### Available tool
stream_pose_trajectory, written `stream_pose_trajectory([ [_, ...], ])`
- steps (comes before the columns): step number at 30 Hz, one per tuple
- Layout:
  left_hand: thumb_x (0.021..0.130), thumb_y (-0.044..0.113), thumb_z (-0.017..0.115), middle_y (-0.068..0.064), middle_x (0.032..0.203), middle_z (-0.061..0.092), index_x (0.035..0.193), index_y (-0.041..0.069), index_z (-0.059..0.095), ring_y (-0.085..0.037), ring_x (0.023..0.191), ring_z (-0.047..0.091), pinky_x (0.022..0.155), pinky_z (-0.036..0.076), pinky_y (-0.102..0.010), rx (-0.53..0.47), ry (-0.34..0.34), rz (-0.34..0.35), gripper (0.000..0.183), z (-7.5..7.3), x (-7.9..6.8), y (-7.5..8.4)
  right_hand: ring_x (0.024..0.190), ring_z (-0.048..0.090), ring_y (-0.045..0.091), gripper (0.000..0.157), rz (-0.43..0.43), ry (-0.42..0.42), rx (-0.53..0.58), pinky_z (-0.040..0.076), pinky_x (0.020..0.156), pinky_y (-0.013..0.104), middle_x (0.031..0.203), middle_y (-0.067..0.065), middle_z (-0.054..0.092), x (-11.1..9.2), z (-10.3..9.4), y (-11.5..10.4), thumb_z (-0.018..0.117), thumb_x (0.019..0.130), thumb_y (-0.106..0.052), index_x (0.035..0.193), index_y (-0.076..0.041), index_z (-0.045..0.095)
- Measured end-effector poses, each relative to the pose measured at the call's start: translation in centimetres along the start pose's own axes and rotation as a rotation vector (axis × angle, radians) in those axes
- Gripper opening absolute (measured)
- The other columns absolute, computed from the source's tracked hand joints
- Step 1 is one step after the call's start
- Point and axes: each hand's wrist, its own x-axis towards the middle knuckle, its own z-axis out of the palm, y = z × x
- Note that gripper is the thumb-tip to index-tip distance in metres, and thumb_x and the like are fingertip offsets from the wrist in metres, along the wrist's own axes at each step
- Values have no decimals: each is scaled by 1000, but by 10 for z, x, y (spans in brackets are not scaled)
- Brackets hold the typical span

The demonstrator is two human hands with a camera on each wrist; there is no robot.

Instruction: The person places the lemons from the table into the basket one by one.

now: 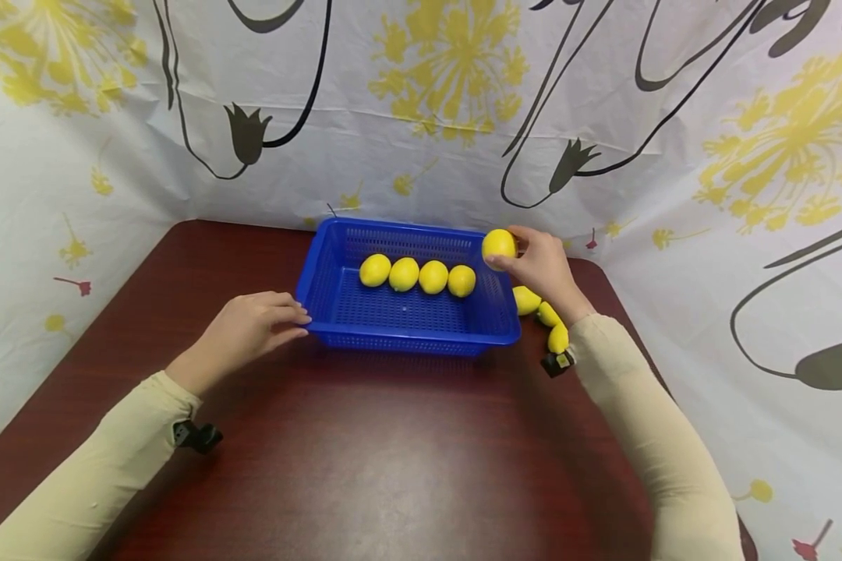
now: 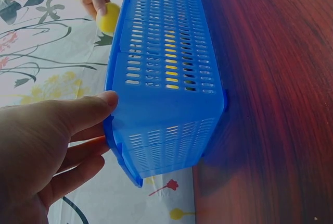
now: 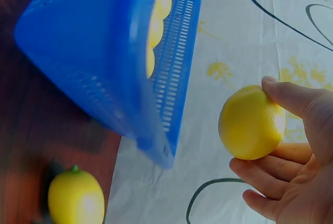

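A blue perforated plastic basket (image 1: pixel 421 337) stands on the table, with several yellow lemons (image 1: pixel 404 274) in a row along its far side. My left hand (image 1: pixel 256 326) pinches the rim at the basket's left end; the left wrist view shows the thumb (image 2: pixel 99 105) on the outer wall and fingers behind the rim. Above the basket's right back corner, my right hand (image 1: pixel 543 265) holds another lemon (image 1: pixel 500 248) between thumb and fingers. In the right wrist view this lemon (image 3: pixel 250 124) is beside the basket's upper edge, in front of the patterned cloth.
To the right of the basket, a lemon (image 1: pixel 526 301) and smaller yellow shapes (image 1: pixel 557 339) lie on the dark red-brown table (image 1: pixel 393 452), partly hidden by the right forearm. A white cloth (image 1: pixel 407 171) with flower prints hangs behind and at both sides.
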Motion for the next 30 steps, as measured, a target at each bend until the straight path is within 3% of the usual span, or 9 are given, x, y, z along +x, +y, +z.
stream_pose_trajectory([
  [14, 69, 17, 89, -2, 88, 73, 90, 11, 78, -18, 82, 70, 71, 60, -37, -4, -10, -3, 24, 0, 0, -1, 107, 67, 25, 57, -50, -74, 73, 56, 87, 41, 123, 10, 69, 42, 16, -33, 77, 86, -38, 134, -13, 61],
  [30, 71, 16, 88, -2, 88, 73, 90, 11, 78, -18, 82, 71, 71, 60, -38, -4, -17, -7, 22, 1, 2, -1, 113, 63, 22, 61, -126, -153, 183, 53, 95, 39, 130, 6, 66, 84, 58, -68, 77, 85, -38, 138, -15, 57],
])
